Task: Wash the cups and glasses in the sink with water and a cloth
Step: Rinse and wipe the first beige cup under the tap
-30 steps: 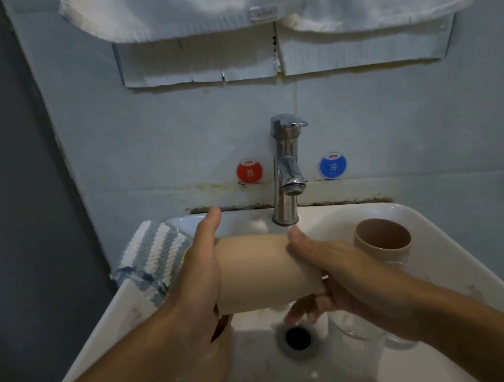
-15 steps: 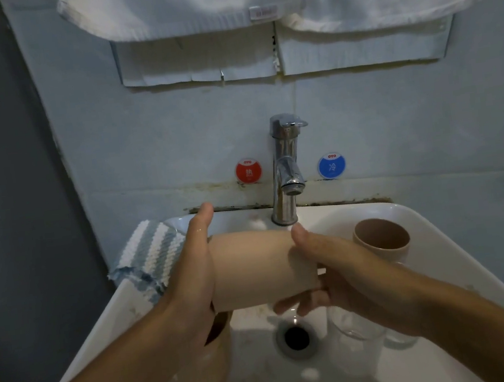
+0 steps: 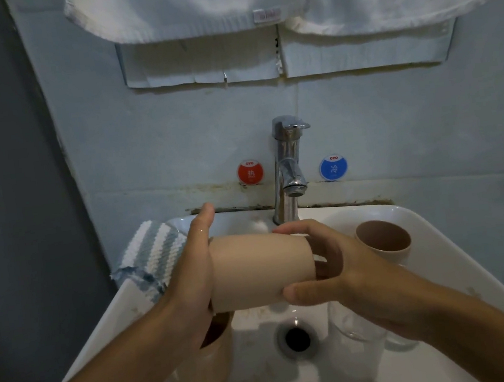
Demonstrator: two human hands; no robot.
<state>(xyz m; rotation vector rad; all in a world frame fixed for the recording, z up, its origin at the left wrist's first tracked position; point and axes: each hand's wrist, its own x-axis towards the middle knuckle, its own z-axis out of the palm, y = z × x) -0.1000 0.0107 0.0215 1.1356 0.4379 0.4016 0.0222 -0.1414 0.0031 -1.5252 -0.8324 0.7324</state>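
A smooth beige plastic cup point(image 3: 262, 269) is held on its side over the middle of the white ceramic sink point(image 3: 439, 231), just in front of the chrome tap point(image 3: 287, 167), probably so that any water runs off into the basin and the drain hole point(image 3: 296, 338) below. The left hand point(image 3: 192, 280) lies flat against the cup's left end, palm to it, fingers straight and thumb up, acting as a stop. The right hand point(image 3: 347, 277) wraps the other end, thumb beneath and fingers curled over the top, a grip that suits turning or rubbing the wall. Whether water is flowing from the spout is hard to tell in this dim light.

A second beige cup point(image 3: 208, 364) stands upright at the sink's near left, under the left wrist, and a third beige cup point(image 3: 384, 241) sits by the right rim, both apparently waiting. A clear glass mug point(image 3: 356, 330) stands near the right hand, partly hidden by it. The blue-and-white striped cloth point(image 3: 154, 260) is draped over the far left corner of the rim, within reach but not in use. White towels point(image 3: 177, 6) hang above.
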